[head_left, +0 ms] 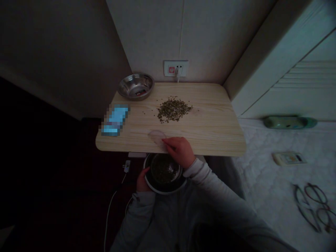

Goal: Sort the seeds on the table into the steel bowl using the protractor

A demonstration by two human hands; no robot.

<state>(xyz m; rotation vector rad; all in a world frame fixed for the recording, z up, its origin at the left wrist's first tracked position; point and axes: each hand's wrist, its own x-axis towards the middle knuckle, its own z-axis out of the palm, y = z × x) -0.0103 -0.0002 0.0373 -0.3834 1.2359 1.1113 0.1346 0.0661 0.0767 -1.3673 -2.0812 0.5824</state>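
Left hand [143,180] clasps steel bowl [165,191] at rim.

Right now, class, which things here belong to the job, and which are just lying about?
At work: left hand, steel bowl, right hand, translucent plastic piece, pile of small seeds.
Lying about: blurred phone, eyeglasses.

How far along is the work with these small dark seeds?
Done: dark seeds already lie in the round steel bowl held by the left hand under the pale wooden table's edge. In hand: the right hand touches a translucent plastic piece on it. Left: a heap of dark seeds on the table.
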